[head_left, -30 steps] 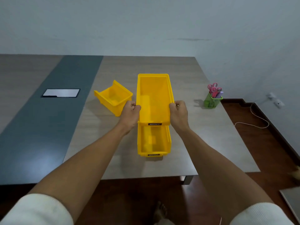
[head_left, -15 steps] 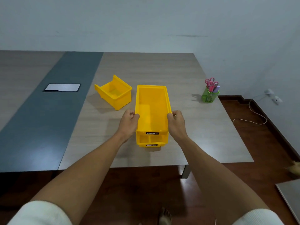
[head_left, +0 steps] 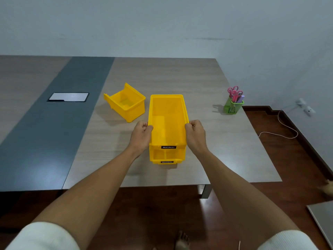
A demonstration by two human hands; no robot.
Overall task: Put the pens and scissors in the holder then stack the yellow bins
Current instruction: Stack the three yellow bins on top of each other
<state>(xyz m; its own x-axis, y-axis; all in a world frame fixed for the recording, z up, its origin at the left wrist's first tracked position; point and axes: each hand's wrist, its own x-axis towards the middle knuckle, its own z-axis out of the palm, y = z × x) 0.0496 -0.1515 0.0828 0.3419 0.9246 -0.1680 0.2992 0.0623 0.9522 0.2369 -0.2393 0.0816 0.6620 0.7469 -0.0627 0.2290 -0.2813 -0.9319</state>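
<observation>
- Left hand [head_left: 141, 135] is closed on the left rim of the upper yellow bin [head_left: 168, 121]; the fingers curl over the edge.
- Right hand [head_left: 196, 135] grips the opposite, right rim of the same bin in the same manner.
- The upper yellow bin sits on top of the lower yellow bin [head_left: 166, 156], whose front opening and black label show beneath it (both labels face the person). Whether the upper bin is fully seated cannot be told from this angle.
- The stack stands on the wood-toned part of the table [head_left: 180, 76], toward its near edge.
- A small yellow bin [head_left: 126, 104] rests alone on the table just left of the stack, turned at an angle and apart from it.
- The green holder [head_left: 232, 106] stands near the table's right edge, well apart from the bins, with pink scissors [head_left: 234, 92] and what seem to be pens upright inside.
- A dark strip [head_left: 59, 123] crosses the table on the left, carrying a flat white panel [head_left: 68, 97].
</observation>
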